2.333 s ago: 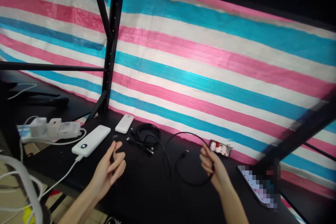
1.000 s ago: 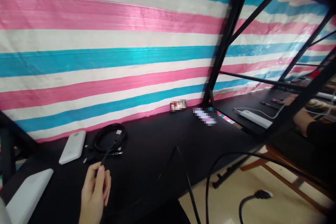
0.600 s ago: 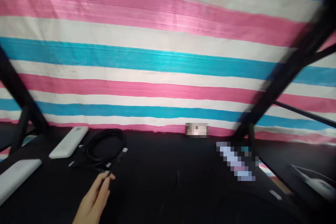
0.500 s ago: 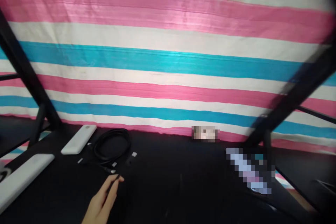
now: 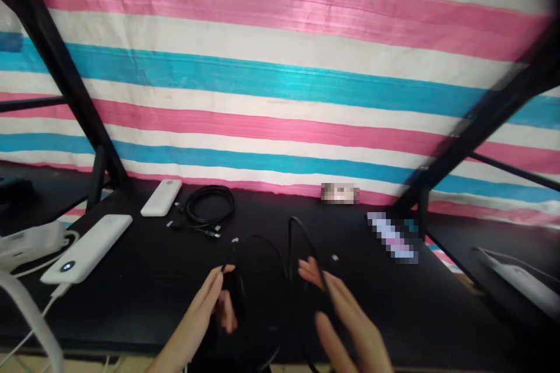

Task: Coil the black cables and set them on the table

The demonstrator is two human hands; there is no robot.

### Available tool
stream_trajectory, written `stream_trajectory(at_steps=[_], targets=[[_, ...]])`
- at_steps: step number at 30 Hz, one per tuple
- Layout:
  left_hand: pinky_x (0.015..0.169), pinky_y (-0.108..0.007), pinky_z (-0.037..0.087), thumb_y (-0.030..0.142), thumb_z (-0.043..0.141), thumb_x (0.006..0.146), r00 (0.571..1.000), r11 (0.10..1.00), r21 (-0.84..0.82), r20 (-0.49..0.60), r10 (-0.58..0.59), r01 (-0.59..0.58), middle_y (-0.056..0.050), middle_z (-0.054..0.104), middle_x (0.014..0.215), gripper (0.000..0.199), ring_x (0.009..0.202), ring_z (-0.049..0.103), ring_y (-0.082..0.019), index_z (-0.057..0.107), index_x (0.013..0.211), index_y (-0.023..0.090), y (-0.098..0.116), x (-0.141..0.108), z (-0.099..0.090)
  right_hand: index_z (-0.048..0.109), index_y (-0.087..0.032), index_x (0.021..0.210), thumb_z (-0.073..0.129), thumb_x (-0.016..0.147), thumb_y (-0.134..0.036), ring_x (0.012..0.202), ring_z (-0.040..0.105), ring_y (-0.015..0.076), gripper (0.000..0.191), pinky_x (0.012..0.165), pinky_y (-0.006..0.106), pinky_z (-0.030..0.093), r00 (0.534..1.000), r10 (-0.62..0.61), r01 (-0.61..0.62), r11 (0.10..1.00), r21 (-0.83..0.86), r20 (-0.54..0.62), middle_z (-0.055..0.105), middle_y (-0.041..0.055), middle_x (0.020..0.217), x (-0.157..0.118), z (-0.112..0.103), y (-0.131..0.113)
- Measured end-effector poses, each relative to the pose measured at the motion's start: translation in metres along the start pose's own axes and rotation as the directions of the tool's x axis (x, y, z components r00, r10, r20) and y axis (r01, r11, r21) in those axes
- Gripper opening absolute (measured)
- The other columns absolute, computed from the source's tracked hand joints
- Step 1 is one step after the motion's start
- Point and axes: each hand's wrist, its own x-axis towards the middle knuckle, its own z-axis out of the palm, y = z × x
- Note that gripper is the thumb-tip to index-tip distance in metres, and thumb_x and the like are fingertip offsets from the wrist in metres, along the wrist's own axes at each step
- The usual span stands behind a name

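My left hand (image 5: 210, 303) is closed around part of a black USB cable. A small pale plug (image 5: 235, 240) shows just above its fingertips. The loose loops of the black cable (image 5: 306, 233) rise and hang between my two hands, blurred by motion. My right hand (image 5: 345, 315) is on the other side of the loops, thumb and fingers apart, with one strand running across its fingers. A small pale piece (image 5: 335, 257), perhaps the other plug, shows beyond the right fingertips. Behind the left hand lies a coiled black cable (image 5: 210, 187) with silver plugs.
White power banks (image 5: 161, 198) (image 5: 98, 245) lie on the black table (image 5: 271, 204) at left; the nearer has a lit display and a plugged white cable. A white device (image 5: 32, 245) sits at far left. Blurred-out items (image 5: 391, 239) lie right. Black frame bars slant at both sides before a striped sheet (image 5: 262, 87).
My right hand has come into view beside the cable loops. My left hand has moved right with the cable. The view has tilted down, showing more of the table's front.
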Motion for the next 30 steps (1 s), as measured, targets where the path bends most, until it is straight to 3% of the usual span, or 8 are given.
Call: stream_trajectory(at_steps=[3,7,13,16,19,22,26,30], targets=[[0.068,-0.032,0.048,0.066,0.042,0.076,0.994,0.957,-0.285,0.107,-0.031,0.06,-0.006,0.067,0.068,0.065,0.067,0.064,-0.02,0.052,0.115,0.014,0.013,-0.013,0.006,0.026,-0.027,0.141,0.038,0.091,-0.024,0.124,0.04,0.0235,0.051,0.1,0.039,0.039,0.962,-0.032,0.05,0.997,-0.06,0.27,0.041,0.0059,0.138,0.008,0.043,-0.04],[0.076,-0.034,0.048,0.056,0.043,0.081,0.986,0.834,-0.528,0.048,-0.161,0.162,-0.008,0.068,0.083,0.049,0.081,0.065,-0.021,0.058,0.103,0.015,0.013,-0.033,0.007,0.02,-0.025,0.142,0.035,0.091,-0.018,0.132,0.026,0.0202,0.054,0.109,0.043,0.022,0.852,-0.022,0.11,0.984,-0.139,0.523,0.03,0.0041,0.145,-0.003,0.085,-0.074],[0.068,-0.025,0.048,0.032,0.062,0.076,0.984,0.898,-0.434,-0.121,-0.134,0.069,-0.002,0.065,0.069,0.019,0.067,0.065,-0.015,0.054,0.072,0.015,-0.007,-0.048,-0.013,0.035,-0.03,0.136,0.044,0.09,-0.031,0.129,0.032,0.0211,0.047,0.106,0.04,0.028,0.765,0.032,-0.062,0.998,0.025,0.644,0.037,0.0023,0.141,-0.023,0.068,-0.088],[0.048,-0.018,0.04,0.044,0.058,0.077,0.989,0.957,-0.285,-0.144,0.018,-0.059,0.007,0.046,0.044,0.037,0.041,0.051,-0.007,0.04,0.057,0.018,-0.01,-0.054,-0.025,0.044,-0.03,0.131,0.044,0.089,-0.034,0.125,0.038,0.0182,0.041,0.105,0.037,0.03,0.842,0.115,-0.198,0.975,0.105,0.527,0.042,0.0031,0.137,-0.029,0.053,-0.067],[0.037,-0.017,0.03,0.047,0.056,0.077,0.959,0.98,-0.077,-0.232,0.16,-0.182,0.012,0.034,0.04,0.039,0.029,0.038,-0.004,0.034,0.06,0.02,-0.01,-0.061,-0.032,0.042,-0.027,0.132,0.041,0.089,-0.036,0.122,0.041,0.0184,0.043,0.098,0.036,0.039,0.932,0.266,-0.308,0.94,0.147,0.247,0.043,0.0069,0.133,-0.038,0.058,-0.027],[0.034,-0.016,0.028,0.049,0.052,0.079,0.935,0.972,0.064,-0.267,0.233,-0.224,0.012,0.033,0.042,0.033,0.028,0.037,-0.004,0.04,0.068,0.019,-0.013,-0.068,-0.033,0.039,-0.021,0.134,0.047,0.084,-0.04,0.121,0.042,0.0245,0.054,0.094,0.042,0.04,0.888,0.46,-0.458,0.883,0.099,0.008,0.041,0.0131,0.133,-0.049,0.076,0.011],[0.033,-0.015,0.029,0.052,0.046,0.081,0.924,0.953,0.12,-0.239,0.299,-0.278,0.012,0.032,0.042,0.036,0.028,0.037,-0.005,0.05,0.09,0.018,-0.015,-0.076,-0.027,0.045,-0.013,0.129,0.051,0.079,-0.041,0.113,0.05,0.0264,0.058,0.088,0.04,0.044,0.854,0.518,-0.513,0.821,0.252,0.048,0.052,0.0174,0.121,-0.054,0.097,0.029],[0.031,-0.015,0.029,0.054,0.047,0.08,0.928,0.94,0.155,-0.171,0.329,-0.305,0.012,0.033,0.04,0.039,0.027,0.035,-0.006,0.051,0.095,0.018,-0.012,-0.08,-0.017,0.05,-0.015,0.122,0.055,0.076,-0.041,0.1,0.058,0.023,0.054,0.086,0.037,0.045,0.881,0.472,-0.449,0.808,0.383,0.036,0.063,0.011,0.104,-0.045,0.111,0.026]])
